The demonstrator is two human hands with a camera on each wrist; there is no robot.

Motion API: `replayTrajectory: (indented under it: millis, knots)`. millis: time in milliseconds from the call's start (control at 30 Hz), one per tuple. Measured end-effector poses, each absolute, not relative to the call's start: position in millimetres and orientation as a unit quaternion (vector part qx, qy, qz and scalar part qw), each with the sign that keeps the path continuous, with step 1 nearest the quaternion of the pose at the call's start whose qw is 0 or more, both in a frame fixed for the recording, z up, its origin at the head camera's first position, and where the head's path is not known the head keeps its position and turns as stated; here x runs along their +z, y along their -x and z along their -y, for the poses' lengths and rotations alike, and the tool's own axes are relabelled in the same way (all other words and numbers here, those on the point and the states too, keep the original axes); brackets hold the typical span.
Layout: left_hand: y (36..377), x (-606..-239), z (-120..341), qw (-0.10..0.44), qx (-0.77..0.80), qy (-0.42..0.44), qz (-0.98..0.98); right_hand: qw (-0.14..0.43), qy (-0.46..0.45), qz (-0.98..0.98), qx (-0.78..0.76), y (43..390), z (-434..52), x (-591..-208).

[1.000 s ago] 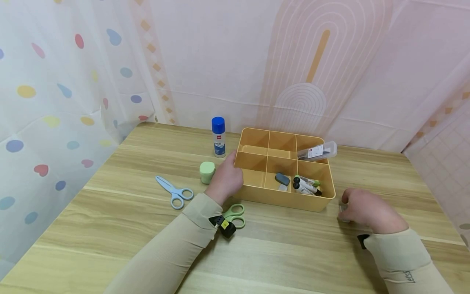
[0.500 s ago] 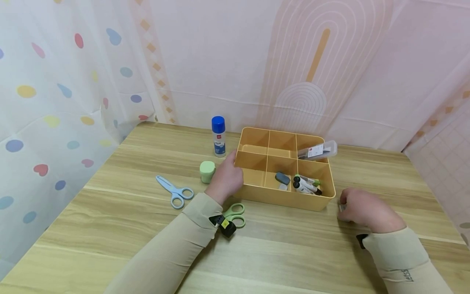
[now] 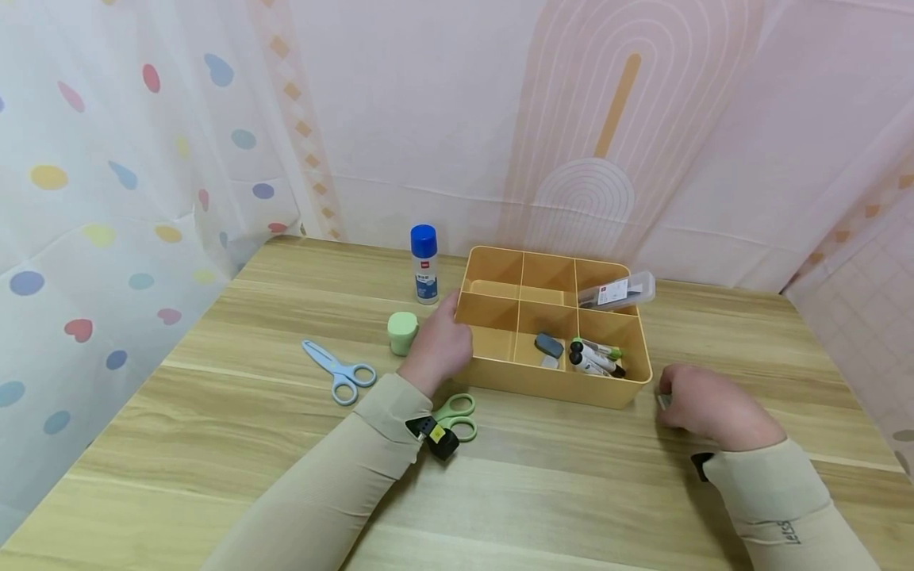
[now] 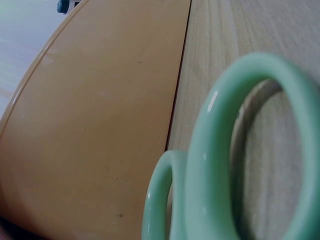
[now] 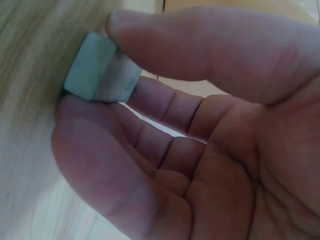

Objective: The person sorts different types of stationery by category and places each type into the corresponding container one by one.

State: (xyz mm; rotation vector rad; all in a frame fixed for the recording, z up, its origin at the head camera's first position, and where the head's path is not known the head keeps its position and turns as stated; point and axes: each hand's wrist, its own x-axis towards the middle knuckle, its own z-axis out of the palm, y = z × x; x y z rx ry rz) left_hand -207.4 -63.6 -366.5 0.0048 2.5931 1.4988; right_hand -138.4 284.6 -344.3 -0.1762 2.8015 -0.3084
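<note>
Eraser (image 5: 100,75) sits pinched between the thumb and a fingertip of my right hand (image 3: 707,408), low over the worktop (image 3: 571,492) just to the right of the yellow organizer box (image 3: 500,381). My left hand (image 3: 439,349) lies against the box's near-left corner, and I cannot tell how its fingers lie there; the green scissors (image 4: 240,150) lie just beside that wrist. To do this well, I judge the pinch should stay firm across the eraser's broad faces, since only the tips hold it and it could twist out. I would raise it above the box wall before carrying it across, while the left hand keeps the box from sliding. Against a second ago, the right hand has drawn a little higher and closer to the box; the left hand and box have not shifted.
</note>
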Motion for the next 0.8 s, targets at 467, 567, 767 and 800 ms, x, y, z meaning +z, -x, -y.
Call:
replayTrajectory:
  millis: [467, 567, 767, 800]
  knots:
    - [207.0, -365.0, 63.5, 0.074, 0.494, -0.002, -0.867, 0.172, 0.048, -0.978, -0.108, 140.3, -286.8, -346.3]
    - [207.7, -366.0, 63.5, 0.074, 0.492, -0.002, -0.867, 0.173, 0.046, -0.978, -0.111, 140.3, -286.9, -346.2]
    - [207.9, -366.3, 63.6, 0.074, 0.492, 0.000, -0.868, 0.165, 0.034, -0.978, -0.121, 140.9, -286.3, -342.9]
    - [207.5, -365.9, 63.6, 0.075, 0.492, 0.000, -0.867, 0.163, 0.031, -0.978, -0.123, 141.1, -286.6, -342.5]
